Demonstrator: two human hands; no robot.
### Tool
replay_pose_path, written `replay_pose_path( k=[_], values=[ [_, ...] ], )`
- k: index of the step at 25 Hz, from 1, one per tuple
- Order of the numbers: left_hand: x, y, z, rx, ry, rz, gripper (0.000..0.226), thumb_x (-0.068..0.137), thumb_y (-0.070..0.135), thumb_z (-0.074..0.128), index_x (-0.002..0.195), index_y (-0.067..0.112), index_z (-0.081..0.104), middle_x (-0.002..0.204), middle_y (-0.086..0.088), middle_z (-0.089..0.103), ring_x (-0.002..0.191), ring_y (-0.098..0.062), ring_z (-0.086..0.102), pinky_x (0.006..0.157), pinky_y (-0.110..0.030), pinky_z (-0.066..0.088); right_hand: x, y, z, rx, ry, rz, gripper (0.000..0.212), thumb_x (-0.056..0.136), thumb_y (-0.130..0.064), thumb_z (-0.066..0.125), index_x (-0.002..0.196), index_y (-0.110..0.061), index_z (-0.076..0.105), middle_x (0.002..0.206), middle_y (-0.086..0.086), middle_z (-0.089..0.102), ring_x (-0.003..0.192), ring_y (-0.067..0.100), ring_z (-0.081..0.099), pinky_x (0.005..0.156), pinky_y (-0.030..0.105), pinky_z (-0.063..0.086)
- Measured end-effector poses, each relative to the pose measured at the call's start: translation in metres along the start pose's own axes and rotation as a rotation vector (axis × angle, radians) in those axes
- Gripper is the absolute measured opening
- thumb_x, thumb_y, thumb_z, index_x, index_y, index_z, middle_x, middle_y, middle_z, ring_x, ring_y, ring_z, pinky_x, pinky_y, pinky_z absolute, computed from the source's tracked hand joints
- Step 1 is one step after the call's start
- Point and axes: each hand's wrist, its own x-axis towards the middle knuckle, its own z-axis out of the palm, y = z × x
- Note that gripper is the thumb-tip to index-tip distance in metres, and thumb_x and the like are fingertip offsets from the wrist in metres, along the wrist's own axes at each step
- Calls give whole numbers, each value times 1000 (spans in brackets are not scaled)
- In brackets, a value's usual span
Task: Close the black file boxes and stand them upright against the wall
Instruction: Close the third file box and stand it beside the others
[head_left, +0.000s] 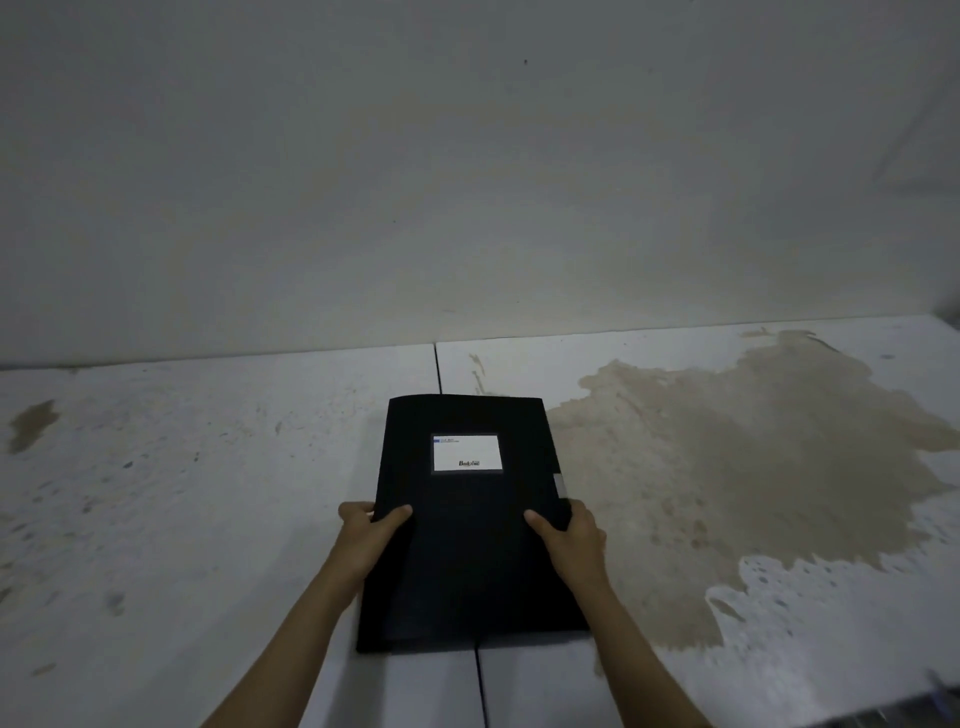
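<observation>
One black file box (467, 551) with a white label (467, 453) on its lid sits in the middle of the view, its lid shut and its far edge toward the wall (467, 182). My left hand (371, 530) grips its left edge, thumb on top. My right hand (566, 530) grips its right edge the same way, just below a small grey clasp (560, 484). Whether the box rests flat on the surface or is slightly lifted, I cannot tell.
The white surface (182, 493) is two slabs with a dark seam (439, 366) running toward the wall under the box. A large brown stain (753, 467) spreads to the right, a small one (34, 423) at far left.
</observation>
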Motion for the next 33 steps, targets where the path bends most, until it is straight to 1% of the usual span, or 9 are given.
replay_pose_path(
  k=[3,5,8,11,17,22,26,29,33],
  values=[
    [-8,0,-22,-120,78,37,60,82,35,66,123,11,30,109,-10,52,81,-15,56,67,-28,47,-14,-15,5,109,-26,-69,44,81,-30,70,114,-7,53,115,15,61,106,30,57,90,41,52],
    [-13,6,-48,-215,100,96,61,82,33,67,128,4,40,117,-16,59,91,-25,62,77,-35,52,-24,-35,13,167,-77,-139,42,81,-29,70,115,-11,54,113,10,60,99,21,58,78,23,52],
    [-28,18,-97,-289,109,202,48,84,31,63,124,7,52,111,-14,65,88,-23,65,67,-30,52,-36,-78,36,218,-128,-250,35,82,-27,69,112,-17,55,105,1,61,98,18,59,66,7,47],
    [-51,22,-164,-394,193,281,51,84,29,63,128,9,46,103,-3,64,87,-17,64,65,-27,50,-57,-132,77,232,-202,-338,40,83,-25,68,119,-14,54,114,4,60,105,21,57,87,25,49],
    [-108,2,-312,-514,390,375,50,83,25,65,127,11,46,103,2,65,87,-12,63,68,-26,50,-127,-224,194,230,-353,-449,46,83,-22,67,125,-15,47,122,9,57,114,26,52,94,36,45],
    [-160,-31,-419,-577,578,471,53,84,21,65,130,10,41,121,-7,59,98,-18,62,72,-25,50,-197,-281,294,228,-513,-494,53,85,-20,65,130,-15,39,129,13,51,111,25,51,88,31,41],
    [-187,-56,-482,-645,738,547,46,84,16,64,124,14,42,118,-3,59,96,-12,61,70,-23,49,-252,-319,361,227,-658,-603,60,87,-18,63,136,-15,29,136,8,45,120,20,46,98,32,40],
    [-190,-67,-524,-662,854,598,38,84,15,64,115,21,42,114,-1,60,96,-12,62,70,-22,49,-286,-347,408,212,-724,-739,74,86,-19,65,144,-19,18,145,4,35,135,21,33,109,33,30],
    [-171,-61,-581,-657,968,626,38,84,16,63,114,24,40,114,0,57,104,-20,60,81,-33,52,-312,-379,469,-24,-747,-984,94,82,-40,66,146,-31,-2,159,1,-2,146,21,1,119,45,10]
  ],
)
